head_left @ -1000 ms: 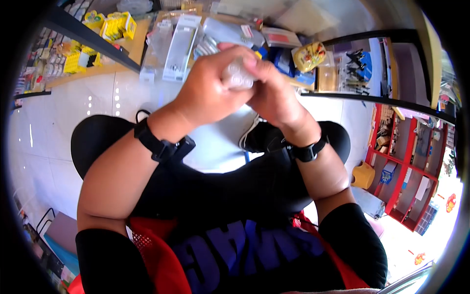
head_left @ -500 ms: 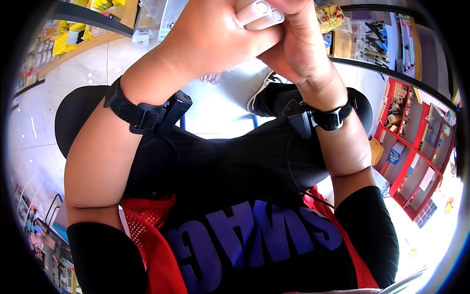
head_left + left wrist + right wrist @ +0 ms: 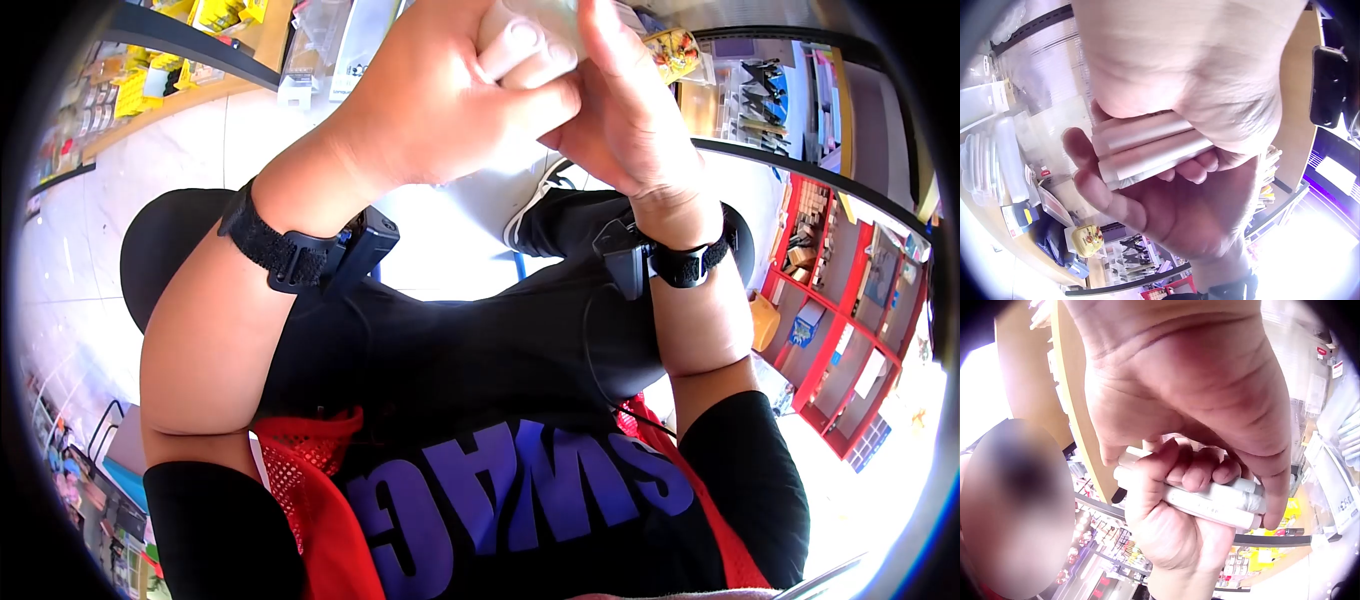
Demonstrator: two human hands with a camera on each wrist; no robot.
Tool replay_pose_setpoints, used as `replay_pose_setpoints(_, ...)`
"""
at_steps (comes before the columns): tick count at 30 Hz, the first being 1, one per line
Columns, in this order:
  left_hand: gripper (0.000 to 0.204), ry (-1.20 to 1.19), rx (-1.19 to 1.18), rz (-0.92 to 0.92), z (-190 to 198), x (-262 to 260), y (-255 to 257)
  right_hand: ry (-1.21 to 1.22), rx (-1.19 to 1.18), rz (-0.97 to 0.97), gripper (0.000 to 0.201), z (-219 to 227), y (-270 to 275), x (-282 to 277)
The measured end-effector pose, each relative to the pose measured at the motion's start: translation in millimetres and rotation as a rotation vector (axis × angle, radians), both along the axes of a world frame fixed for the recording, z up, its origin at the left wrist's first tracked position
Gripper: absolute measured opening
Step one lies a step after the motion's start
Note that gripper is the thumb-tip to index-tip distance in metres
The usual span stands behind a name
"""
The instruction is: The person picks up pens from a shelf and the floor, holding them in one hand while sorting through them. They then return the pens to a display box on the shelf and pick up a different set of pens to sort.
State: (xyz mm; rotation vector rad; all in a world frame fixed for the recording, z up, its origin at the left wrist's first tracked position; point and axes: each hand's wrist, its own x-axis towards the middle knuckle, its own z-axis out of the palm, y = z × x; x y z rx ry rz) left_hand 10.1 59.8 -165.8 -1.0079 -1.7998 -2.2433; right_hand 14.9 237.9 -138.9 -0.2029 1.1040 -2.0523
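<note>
My left hand (image 3: 430, 110) grips a bundle of white, marker-like tubes (image 3: 525, 55), fingers curled round their middle. Two rounded ends poke out above its thumb in the head view. The right wrist view shows faint print on a tube (image 3: 1210, 506) and translucent end pieces. Facing it from the other side, my right hand (image 3: 635, 115) has its palm turned toward the bundle and its thumb raised. In the left wrist view, its fingers (image 3: 1113, 203) lie fairly straight by the tube ends (image 3: 1107, 169), fingertips right at them. Part of the bundle is hidden under the left palm.
A shop shelf beyond the hands holds clear packs and a yellow decorated pouch (image 3: 675, 55). Yellow boxes (image 3: 150, 85) stand at left, behind a dark shelf bar (image 3: 200, 40). A red shelf unit (image 3: 835, 290) is at right. My knees and a shoe are below.
Both hands with the tubes now sit higher in the head view than a second ago. The right thumb, earlier on the tubes, is now raised beside them.
</note>
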Motion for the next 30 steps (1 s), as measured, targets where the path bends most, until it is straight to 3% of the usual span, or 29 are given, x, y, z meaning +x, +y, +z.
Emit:
replay_pose_setpoints(1, 0.027, 0.005, 0.023, 0.006, 2.5, -5.6, 0.5, -0.061, 0.147, -0.082, 0.064, 33.4, -15.9, 9.4)
replay_pose_setpoints(2, 0.028, 0.007, 0.047, 0.012, 5.5, -9.0, 0.7, -0.064, 0.148, -0.081, 0.064, 29.3, -11.1, 7.5)
replay_pose_setpoints(4, 0.023, -0.491, 0.086, -0.030, 22.3, 2.4, -4.9, 0.189, 0.336, 0.142, 0.070, 16.6, 1.9, 0.2)
replay_pose_setpoints(5, 0.021, -0.525, 0.057, -0.111, 30.1, -1.6, -13.9, 0.324, 0.375, 0.083, 0.071, 46.9, -19.2, 5.9)
replay_pose_setpoints(6, 0.020, -0.557, 0.027, -0.193, 35.0, -4.3, -22.1, 0.287, 0.393, 0.190, 0.072, 18.7, -8.3, -4.1)
replay_pose_setpoints(8, 0.021, -0.678, 0.028, -0.194, 30.9, -8.2, -19.5, 0.290, 0.453, 0.080, 0.070, 38.2, -21.3, 4.6)
replay_pose_setpoints(10, 0.020, -0.841, 0.189, -0.262, 17.5, -12.3, -20.0, 0.365, 0.372, 0.008, 0.070, 31.3, -17.3, 8.0)
replay_pose_setpoints(12, 0.018, -0.857, 0.213, -0.241, 13.7, -11.5, -20.3, 0.438, 0.290, -0.061, 0.071, 27.3, -15.1, 6.5)
replay_pose_setpoints(15, 0.019, -0.965, 0.222, -0.231, 29.3, -11.2, -26.2, 0.401, 0.484, 0.022, 0.072, 16.4, -15.4, -3.4)
replay_pose_setpoints(18, 0.019, -0.940, 0.081, -0.317, 34.4, -15.6, -40.9, 0.438, 0.334, -0.025, 0.064, -2.7, -10.8, -4.5)
replay_pose_setpoints(20, 0.019, -0.875, -0.090, -0.273, 35.6, -20.2, -51.8, 0.259, 0.116, 0.136, 0.052, -16.2, -1.4, -16.4)
replay_pose_setpoints(22, 0.019, -0.870, -0.115, -0.278, 38.3, -26.6, -63.4, 0.141, 0.075, 0.149, 0.043, -34.1, -9.7, -26.9)
replay_pose_setpoints(24, 0.020, -0.841, -0.161, -0.272, 34.8, -32.1, -72.5, 0.073, 0.205, 0.252, 0.050, -75.0, -2.2, -48.7)
replay_pose_setpoints(26, 0.019, -0.840, -0.222, -0.203, 25.6, -32.9, -70.7, 0.133, 0.502, 0.223, 0.050, -105.0, -11.0, -50.9)
replay_pose_setpoints(28, 0.017, -0.919, -0.486, 0.002, 35.8, -32.5, -68.3, -0.073, 0.795, 0.289, 0.043, -145.3, -15.7, -53.2)
replay_pose_setpoints(30, 0.017, -0.886, -0.561, -0.051, 19.6, -44.6, -84.5, -0.148, 0.978, 0.366, 0.040, -199.8, -15.1, -46.4)
